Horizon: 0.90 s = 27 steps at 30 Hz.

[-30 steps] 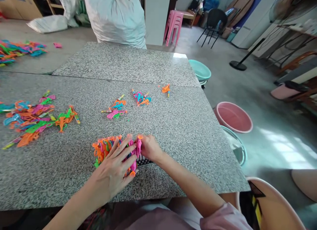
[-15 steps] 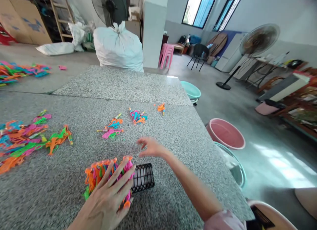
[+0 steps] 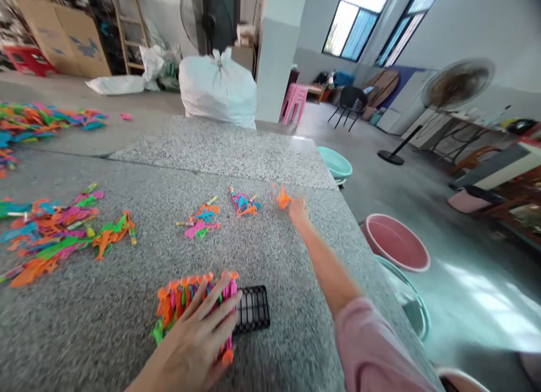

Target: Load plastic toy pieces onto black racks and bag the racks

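My left hand (image 3: 202, 333) lies flat, fingers stretched, across a row of colourful plastic pieces (image 3: 175, 299) with orange round ends, mostly orange, green and pink. These stand packed in a black plastic rack (image 3: 254, 308), whose right end shows bare slots. Farther up the table, my right hand (image 3: 298, 209) is at a small orange plastic piece (image 3: 283, 198). Motion blurs its fingers, so their grip on the piece does not show. To its left lie two small clusters, a pink, blue and orange one (image 3: 246, 203) and another with green bits (image 3: 203, 218).
A larger heap of coloured pieces (image 3: 54, 226) spreads at the left of the speckled stone table (image 3: 236, 155). Another heap (image 3: 46, 119) lies beyond it. A tied white sack (image 3: 217, 88) stands behind the far edge. Pink (image 3: 395, 241) and turquoise (image 3: 336, 162) basins flank the right edge.
My right hand has moved forward and right, from above the middle of the table to the orange piece. My left hand stays on the packed row. The view has shifted slightly.
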{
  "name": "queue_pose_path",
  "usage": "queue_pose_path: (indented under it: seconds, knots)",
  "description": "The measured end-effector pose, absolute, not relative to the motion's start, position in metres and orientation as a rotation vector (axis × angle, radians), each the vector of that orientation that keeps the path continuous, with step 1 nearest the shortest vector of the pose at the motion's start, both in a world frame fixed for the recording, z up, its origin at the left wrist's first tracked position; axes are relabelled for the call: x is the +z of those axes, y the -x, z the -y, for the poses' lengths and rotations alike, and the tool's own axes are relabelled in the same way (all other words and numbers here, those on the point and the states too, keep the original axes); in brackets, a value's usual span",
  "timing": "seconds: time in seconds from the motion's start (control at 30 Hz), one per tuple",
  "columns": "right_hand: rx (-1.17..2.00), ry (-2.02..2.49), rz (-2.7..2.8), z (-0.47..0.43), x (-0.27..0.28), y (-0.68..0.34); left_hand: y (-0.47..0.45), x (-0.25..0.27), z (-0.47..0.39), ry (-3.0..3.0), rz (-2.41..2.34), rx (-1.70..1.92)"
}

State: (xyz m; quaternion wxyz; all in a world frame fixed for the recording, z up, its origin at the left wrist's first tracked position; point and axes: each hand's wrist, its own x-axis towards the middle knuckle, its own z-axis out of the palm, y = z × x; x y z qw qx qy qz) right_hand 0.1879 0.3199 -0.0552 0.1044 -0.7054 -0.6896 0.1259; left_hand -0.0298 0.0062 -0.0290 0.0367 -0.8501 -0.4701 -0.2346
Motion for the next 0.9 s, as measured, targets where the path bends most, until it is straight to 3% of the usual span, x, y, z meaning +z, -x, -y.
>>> queue_pose_path:
  seconds: [0.07,0.2,0.27,0.4,0.63,0.9]
  knots:
    - [0.547,2.038,1.997,-0.278,-0.065,-0.202,0.027,-0.024,-0.005,2.670,1.513,-0.745]
    - [1.426,1.505,1.639,-0.150,-0.088,-0.208,0.030,-0.013,-0.008,2.771,1.496,-0.624]
    - [1.649,1.303,1.521,-0.088,-0.096,-0.199,0.032,-0.009,-0.008,2.792,1.466,-0.563]
    - [1.424,1.358,1.666,-0.027,-0.103,-0.169,0.032,-0.007,-0.009,2.807,1.457,-0.508]
    - [1.001,1.523,2.367,-0.041,-0.070,-0.146,0.032,-0.008,-0.008,2.799,1.489,-0.494]
    - [0.922,1.464,2.621,-0.039,-0.044,-0.136,0.032,-0.011,-0.010,2.770,1.455,-0.538]
